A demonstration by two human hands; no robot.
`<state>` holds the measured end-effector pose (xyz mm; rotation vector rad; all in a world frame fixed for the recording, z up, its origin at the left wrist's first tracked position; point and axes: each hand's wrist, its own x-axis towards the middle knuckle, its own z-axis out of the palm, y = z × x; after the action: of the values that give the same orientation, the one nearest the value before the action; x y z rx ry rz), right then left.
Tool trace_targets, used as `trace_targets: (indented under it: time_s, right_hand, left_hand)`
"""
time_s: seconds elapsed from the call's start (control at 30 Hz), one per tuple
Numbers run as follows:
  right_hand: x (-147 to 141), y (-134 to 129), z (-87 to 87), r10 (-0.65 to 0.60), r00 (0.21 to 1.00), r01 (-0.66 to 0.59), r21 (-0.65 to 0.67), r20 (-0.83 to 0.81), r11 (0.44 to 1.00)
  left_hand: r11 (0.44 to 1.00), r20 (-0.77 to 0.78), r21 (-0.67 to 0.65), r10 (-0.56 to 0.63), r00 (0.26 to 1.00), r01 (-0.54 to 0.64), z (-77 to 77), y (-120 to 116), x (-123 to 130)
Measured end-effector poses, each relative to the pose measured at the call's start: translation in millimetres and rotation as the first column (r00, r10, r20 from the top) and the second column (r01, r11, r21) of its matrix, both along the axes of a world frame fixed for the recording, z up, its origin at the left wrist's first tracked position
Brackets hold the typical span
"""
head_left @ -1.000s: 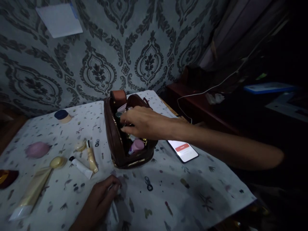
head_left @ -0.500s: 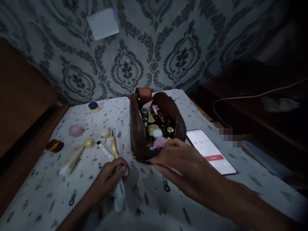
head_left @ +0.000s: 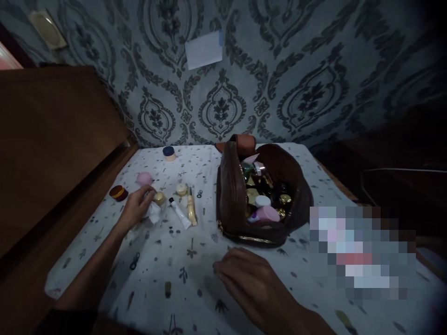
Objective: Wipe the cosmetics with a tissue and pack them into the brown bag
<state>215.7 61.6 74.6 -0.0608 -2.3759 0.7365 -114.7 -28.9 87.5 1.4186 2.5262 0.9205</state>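
On the left of the sheet, my left hand (head_left: 138, 204) is closed on a crumpled white cloth (head_left: 153, 213), beside a jar with a yellow-gold lid (head_left: 159, 198). My right hand (head_left: 247, 279) is low in front of the bag, its fingers curled together; the inside of its grip is hidden. A brown zip bag (head_left: 230, 195) stands open, packed with cosmetics, among them a pink container (head_left: 268, 214) and a white cap (head_left: 263, 201). Between left hand and bag lie a white tube with a black cap (head_left: 180, 215), a slim yellow tube (head_left: 191, 210) and a small cream-coloured jar (head_left: 181, 189).
A dark red jar (head_left: 118, 193), a pink rounded item (head_left: 144, 178) and a navy-lidded jar (head_left: 169, 153) stand on the patterned sheet (head_left: 188, 279). Dark wooden furniture (head_left: 63, 139) borders the left. Behind is a papered wall (head_left: 240, 65). A blurred-out patch covers the right side.
My left hand has moved left and away from me with the white cloth. My right hand has drawn back from the bag's front edge. The view has turned left.
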Motion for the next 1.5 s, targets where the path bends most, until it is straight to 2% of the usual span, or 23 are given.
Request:
trace_targets:
  time_s: [0.07,0.17,0.23,0.33,0.47,0.6,0.73,0.83,0.93,1.0,1.13,1.2,1.3,1.4,1.47,1.5]
  right_hand:
    - [-7.2,-2.9,-6.0,0.019,0.997,-0.014,-0.064,0.073,0.998]
    - [-19.6,-6.4,-11.4,0.046,0.987,-0.015,-0.191,0.155,0.981]
    - [-29.2,-8.6,-13.7,0.054,0.980,0.003,-0.285,0.192,0.958]
    - [-43.1,-11.4,-19.0,0.066,0.964,0.052,-0.427,0.257,0.903]
    - [-51.9,-14.2,-32.0,0.057,0.949,0.144,-0.584,0.311,0.799]
    - [-49.7,-15.5,-41.5,0.052,0.950,0.177,-0.668,0.308,0.723]
    - [-48.7,-14.9,-45.0,0.046,0.944,0.204,-0.688,0.326,0.697]
    - [-49.9,-13.5,-48.2,0.047,0.936,0.209,-0.660,0.348,0.722]
    - [-49.7,-11.9,-49.4,0.060,0.933,0.187,-0.623,0.354,0.760]
    - [-47.8,-10.8,-47.6,0.062,0.936,0.177,-0.614,0.347,0.769]
    - [-41.8,-8.6,-41.5,0.047,0.949,0.183,-0.665,0.312,0.724]
    - [-39.8,-7.4,-39.6,0.008,0.963,0.193,-0.709,0.271,0.679]
    - [-39.8,-5.9,-39.2,-0.026,0.983,0.163,-0.795,0.182,0.585]
    - [-42.6,-6.3,-40.2,-0.008,0.996,0.078,-0.850,0.087,0.520]
    - [-44.1,-8.5,-40.3,0.000,1.000,0.023,-0.867,0.026,0.497]
    - [-44.2,-10.1,-39.9,0.000,1.000,0.007,-0.875,0.008,0.483]
  left_hand:
    - [0.996,-0.133,0.013,0.086,0.987,-0.085,2.3,1.5,-22.7]
    - [0.988,-0.265,0.044,0.154,0.952,-0.147,8.2,14.4,-53.9]
    - [0.983,-0.304,0.057,0.182,0.935,-0.173,14.0,32.8,-70.4]
    - [0.983,-0.330,0.068,0.186,0.925,-0.173,23.1,73.3,-87.2]
    - [0.986,-0.349,0.053,0.166,0.922,-0.158,28.1,133.2,-97.1]
    - [0.986,-0.347,-0.014,0.149,0.926,-0.164,21.6,178.1,-97.4]
    - [0.983,-0.354,-0.107,0.104,0.929,-0.151,9.2,202.1,-97.4]
    - [0.974,-0.371,-0.166,0.080,0.925,-0.151,1.9,207.9,-97.9]
    - [0.969,-0.397,-0.183,0.084,0.914,-0.169,2.3,207.0,-96.6]
    - [0.970,-0.411,-0.179,0.077,0.908,-0.164,8.8,204.2,-94.2]
    - [0.988,-0.395,-0.148,-0.015,0.918,-0.048,33.0,185.4,-79.1]
    - [0.994,-0.322,-0.093,-0.079,0.943,0.051,44.5,162.9,-60.6]
    - [0.974,-0.171,0.016,-0.219,0.961,0.225,51.8,111.5,-14.4]
    - [0.909,-0.132,0.014,-0.412,0.902,0.417,45.6,54.8,43.3]
    - [0.850,-0.101,-0.040,-0.526,0.845,0.525,38.2,26.4,77.1]
    - [0.840,-0.109,-0.048,-0.542,0.833,0.540,34.7,16.7,90.7]
